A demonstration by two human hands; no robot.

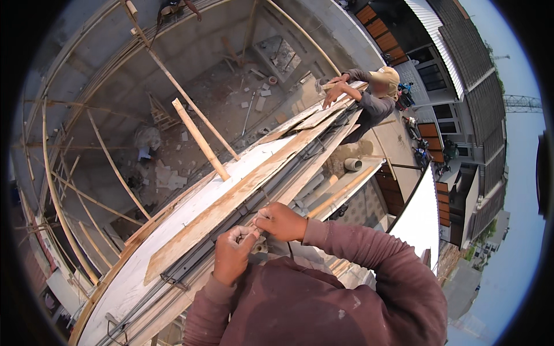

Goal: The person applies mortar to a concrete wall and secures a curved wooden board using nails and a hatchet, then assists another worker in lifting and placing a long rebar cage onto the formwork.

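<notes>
My left hand (232, 256) and my right hand (283, 222) meet in front of my chest, fingertips pinched together. Whatever lies between the fingers is too small to make out. Just beyond them, a cage of steel reinforcing bars (173, 281) runs diagonally from lower left to upper right. Along its far side lies a stained plywood strip (219, 212), on a white panel (130, 271). Both my sleeves are dusty maroon.
Farther along the bars, a co-worker (375, 109) in a cap grips what looks like a hammer (328, 86). A bamboo pole (199, 138) rises beside the panel. Below lies a rubble-strewn floor (213, 109), with bamboo scaffolding (51, 173) at left. Another person (173, 7) shows at the top.
</notes>
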